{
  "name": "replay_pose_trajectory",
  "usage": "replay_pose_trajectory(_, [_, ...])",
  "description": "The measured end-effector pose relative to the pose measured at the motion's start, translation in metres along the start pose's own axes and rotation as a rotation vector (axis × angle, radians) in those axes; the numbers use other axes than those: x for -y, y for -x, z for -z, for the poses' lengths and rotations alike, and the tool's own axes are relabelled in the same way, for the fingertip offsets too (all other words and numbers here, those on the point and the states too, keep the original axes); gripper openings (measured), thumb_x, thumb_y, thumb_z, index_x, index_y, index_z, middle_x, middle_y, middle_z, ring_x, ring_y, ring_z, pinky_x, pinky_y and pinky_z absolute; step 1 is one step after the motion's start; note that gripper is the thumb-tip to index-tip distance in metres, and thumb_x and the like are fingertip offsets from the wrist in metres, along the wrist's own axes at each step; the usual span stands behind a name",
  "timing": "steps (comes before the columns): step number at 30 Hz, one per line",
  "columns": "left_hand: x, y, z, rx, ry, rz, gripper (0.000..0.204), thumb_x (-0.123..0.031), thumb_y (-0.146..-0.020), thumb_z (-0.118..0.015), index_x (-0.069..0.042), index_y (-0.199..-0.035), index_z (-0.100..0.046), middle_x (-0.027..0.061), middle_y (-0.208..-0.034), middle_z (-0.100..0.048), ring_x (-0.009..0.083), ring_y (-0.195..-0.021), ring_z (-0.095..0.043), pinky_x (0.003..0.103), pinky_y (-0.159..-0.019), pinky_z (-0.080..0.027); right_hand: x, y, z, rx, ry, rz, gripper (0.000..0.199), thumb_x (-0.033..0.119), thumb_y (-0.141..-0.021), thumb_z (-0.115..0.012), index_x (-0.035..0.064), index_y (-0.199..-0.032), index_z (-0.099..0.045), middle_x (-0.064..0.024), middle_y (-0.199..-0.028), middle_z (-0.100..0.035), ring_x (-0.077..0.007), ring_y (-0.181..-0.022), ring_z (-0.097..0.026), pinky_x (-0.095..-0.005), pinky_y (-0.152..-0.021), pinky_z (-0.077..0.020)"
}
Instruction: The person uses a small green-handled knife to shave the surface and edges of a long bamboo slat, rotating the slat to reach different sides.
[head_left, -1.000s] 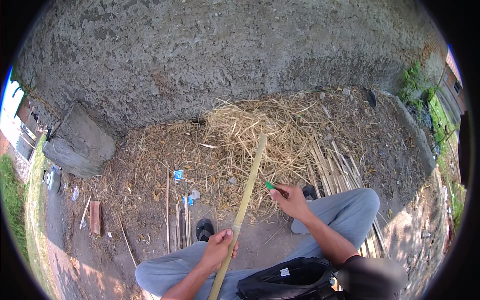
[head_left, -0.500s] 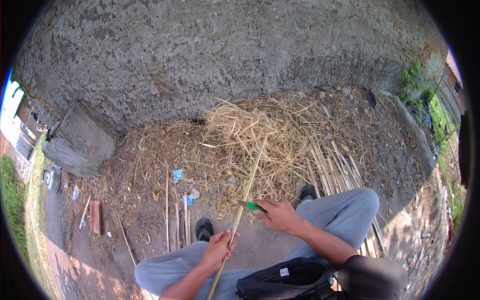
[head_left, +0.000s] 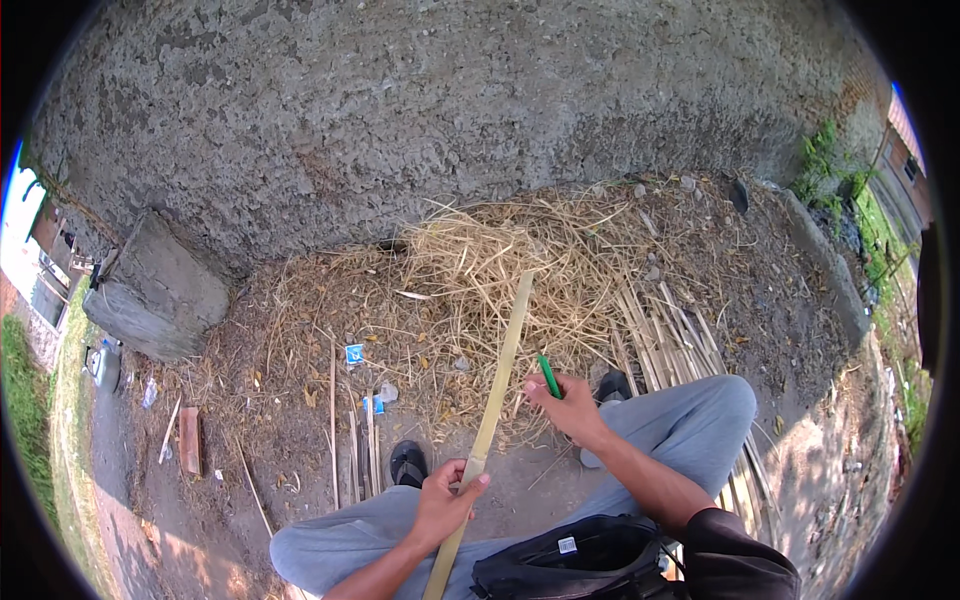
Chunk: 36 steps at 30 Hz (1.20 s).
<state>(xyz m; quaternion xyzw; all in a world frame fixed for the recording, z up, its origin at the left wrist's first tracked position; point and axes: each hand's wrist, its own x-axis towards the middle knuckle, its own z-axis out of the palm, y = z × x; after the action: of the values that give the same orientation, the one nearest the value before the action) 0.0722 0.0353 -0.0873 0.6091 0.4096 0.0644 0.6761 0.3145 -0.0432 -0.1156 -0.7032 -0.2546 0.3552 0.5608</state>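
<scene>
A long, flat bamboo strip [head_left: 503, 375] slants from my lap up toward the straw-like heap. My left hand [head_left: 446, 506] is closed round its lower part, thumb on top. The strip's broad face is turned upward. To the right of it, my right hand [head_left: 570, 412] grips a knife with a green handle [head_left: 548, 375], held apart from the strip; its blade cannot be made out. Beyond the strip's far end lies a heap of thin bamboo shavings [head_left: 490, 255].
Split bamboo strips [head_left: 670, 335] lie by my right knee, with a few slats [head_left: 334, 425] left of my left foot. A rough wall [head_left: 480, 110] rises behind the heap. At left stand a concrete block [head_left: 165, 285] and a reddish brick [head_left: 190, 440]. A black bag [head_left: 570, 565] rests on my lap.
My right hand has drawn the knife off the strip, rightward, and tipped it upright. The strip has been rolled from its narrow edge to its broad face in my left hand.
</scene>
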Motion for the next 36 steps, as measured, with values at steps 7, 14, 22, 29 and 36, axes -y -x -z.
replay_pose_trajectory(7, [0.0,0.0,-0.001,0.033,-0.052,-0.03,0.029,-0.023,-0.092,-0.069,0.0,-0.106,-0.059,0.0043,-0.088,-0.064,0.0053,-0.056,-0.054,0.023,-0.047,-0.048,-0.03,-0.01,-0.002,-0.018,-0.02,0.07,0.031,0.021,-0.088,-0.071,-0.0013,-0.109,-0.069,-0.002,-0.076,-0.068,-0.0047,-0.065,-0.053,-0.0227,-0.059,-0.0431])
replay_pose_trajectory(14, [0.004,-0.002,0.0,0.017,-0.015,-0.025,0.028,-0.022,-0.093,-0.068,0.001,-0.106,-0.059,0.0051,-0.09,-0.064,0.006,-0.056,-0.055,0.024,-0.048,-0.049,-0.028,-0.012,-0.003,-0.036,-0.113,0.034,0.028,0.017,-0.085,-0.073,-0.0012,-0.107,-0.069,-0.0022,-0.075,-0.067,-0.0049,-0.065,-0.054,-0.023,-0.058,-0.0432])
replay_pose_trajectory(22, [0.003,-0.001,0.0,0.011,-0.03,-0.008,0.029,-0.022,-0.094,-0.067,0.002,-0.107,-0.06,0.0043,-0.092,-0.064,0.0042,-0.06,-0.056,0.023,-0.049,-0.05,-0.017,-0.007,-0.001,-0.038,-0.048,0.021,0.029,0.021,-0.083,-0.076,-0.0007,-0.102,-0.07,0.0032,-0.066,-0.057,-0.0043,-0.059,-0.049,-0.0232,-0.053,-0.0383])
replay_pose_trajectory(29, [-0.001,-0.001,-0.002,0.002,-0.03,-0.005,0.023,-0.019,-0.093,-0.066,0.002,-0.103,-0.06,0.0042,-0.089,-0.063,0.0053,-0.056,-0.055,0.023,-0.048,-0.049,-0.018,-0.006,-0.003,-0.055,-0.032,0.031,0.022,0.021,-0.086,-0.073,0.0009,-0.097,-0.071,0.0042,-0.064,-0.057,-0.0031,-0.057,-0.045,-0.0237,-0.051,-0.0352])
replay_pose_trajectory(36, [0.002,-0.002,-0.002,0.0,-0.024,-0.003,0.023,-0.019,-0.093,-0.066,0.002,-0.102,-0.06,0.0038,-0.087,-0.063,0.0055,-0.056,-0.055,0.023,-0.048,-0.049,-0.013,-0.002,-0.006,0.033,-0.086,0.007,0.023,0.021,-0.088,-0.071,0.0008,-0.098,-0.071,-0.0012,-0.073,-0.068,-0.0031,-0.058,-0.047,-0.0244,-0.053,-0.0377])
